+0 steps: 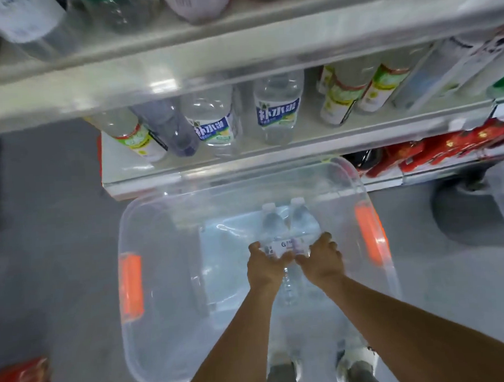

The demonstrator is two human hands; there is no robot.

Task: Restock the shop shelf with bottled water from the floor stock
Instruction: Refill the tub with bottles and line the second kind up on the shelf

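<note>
Head view: the left hand [266, 267] curls its fingers round the labelled middle of one water bottle [272, 222], and the right hand [322, 260] grips a second bottle [299, 217] in the same way. The two bottles lie side by side, caps pointing toward the shelf [127, 171], within the outline of a clear bin [124, 226] with orange handles that stands on the floor [57, 230]. On the shelf beyond the bin stand blue-labelled bottles [278, 110] among green-labelled ones.
</note>
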